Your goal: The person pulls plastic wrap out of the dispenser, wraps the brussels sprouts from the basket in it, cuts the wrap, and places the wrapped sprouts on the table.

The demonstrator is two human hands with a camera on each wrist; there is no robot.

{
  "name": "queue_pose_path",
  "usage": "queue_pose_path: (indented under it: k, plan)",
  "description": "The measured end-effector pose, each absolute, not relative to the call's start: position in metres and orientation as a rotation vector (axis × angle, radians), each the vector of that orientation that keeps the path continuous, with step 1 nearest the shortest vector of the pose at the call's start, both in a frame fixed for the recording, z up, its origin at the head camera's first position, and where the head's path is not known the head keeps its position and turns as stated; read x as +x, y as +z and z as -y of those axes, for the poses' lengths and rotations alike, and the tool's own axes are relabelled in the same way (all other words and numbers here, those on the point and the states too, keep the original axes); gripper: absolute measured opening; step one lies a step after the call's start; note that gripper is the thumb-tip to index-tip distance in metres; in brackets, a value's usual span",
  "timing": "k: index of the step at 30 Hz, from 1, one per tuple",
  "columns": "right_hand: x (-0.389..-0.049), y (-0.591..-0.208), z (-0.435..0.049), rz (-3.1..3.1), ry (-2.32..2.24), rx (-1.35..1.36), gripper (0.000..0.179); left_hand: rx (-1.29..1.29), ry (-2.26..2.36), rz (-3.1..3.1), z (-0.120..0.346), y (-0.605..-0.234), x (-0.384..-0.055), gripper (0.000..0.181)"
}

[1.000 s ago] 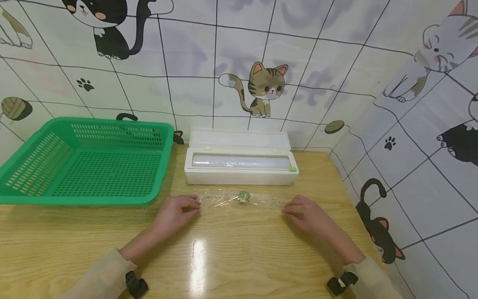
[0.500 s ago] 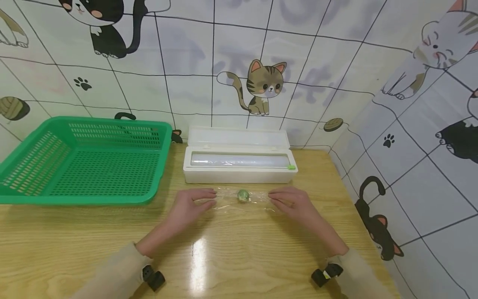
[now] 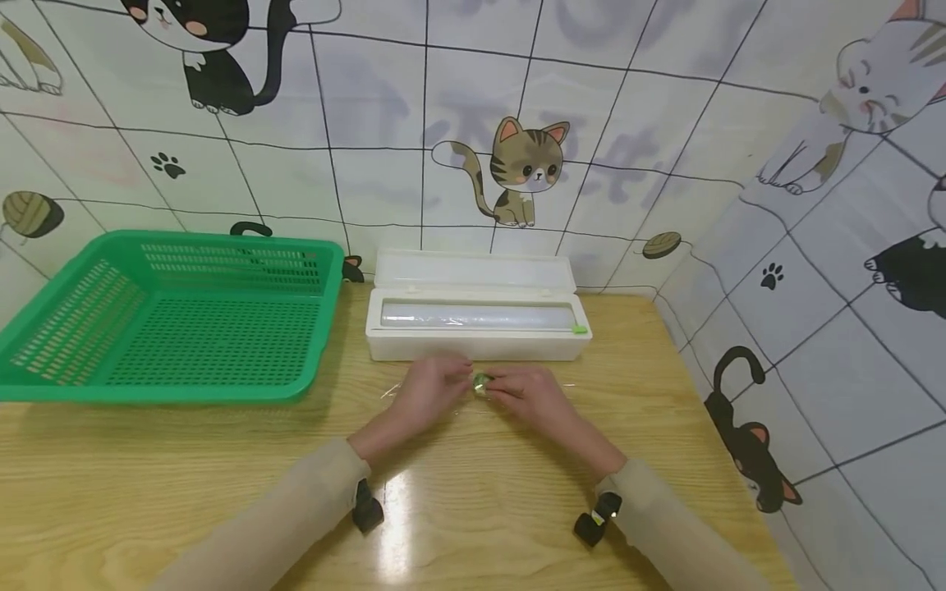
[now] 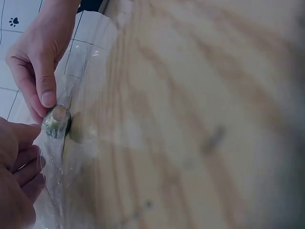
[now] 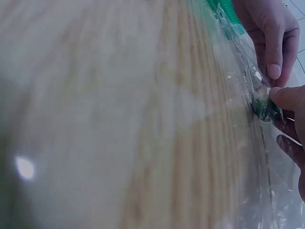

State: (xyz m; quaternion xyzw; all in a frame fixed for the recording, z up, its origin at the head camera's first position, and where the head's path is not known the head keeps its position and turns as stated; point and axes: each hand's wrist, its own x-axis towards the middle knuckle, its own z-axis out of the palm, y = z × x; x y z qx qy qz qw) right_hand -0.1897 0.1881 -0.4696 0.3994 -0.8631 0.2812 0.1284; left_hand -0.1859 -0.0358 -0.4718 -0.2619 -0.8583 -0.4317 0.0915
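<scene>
A small round green Brussels sprout (image 3: 480, 386), pale at its stem end in the left wrist view, sits in a strip of clear cling film (image 4: 71, 71) on the table. My right hand (image 3: 534, 396) pinches the sprout between thumb and fingers through the film. From the other side my left hand (image 3: 434, 389) pinches the film close beside the sprout, its thumb and fingertips drawn together in the right wrist view. Film ends spread out past both hands. Part of the sprout is hidden by the right fingers.
Just behind the hands stands a white cling film box (image 3: 476, 345), lid raised, with a film roll (image 3: 476, 317) and a green slider (image 3: 580, 330). A green basket (image 3: 222, 392) is at the left. A cat-patterned wall closes off the back and right of the wooden table (image 3: 473, 492).
Both hands have come inward from the two ends of the film strip to the sprout at its middle. The right fingers have taken hold of the sprout. Box and basket have not moved.
</scene>
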Motion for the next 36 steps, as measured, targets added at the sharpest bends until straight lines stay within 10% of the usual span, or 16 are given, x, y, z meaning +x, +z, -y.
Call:
queue_pose_path:
  k: [36]
  plan:
    - [-0.203,-0.487,-0.189,2.605,1.137,1.004,0.024,-0.837,-1.639,2.696,0.048,-0.477,-0.208,0.022]
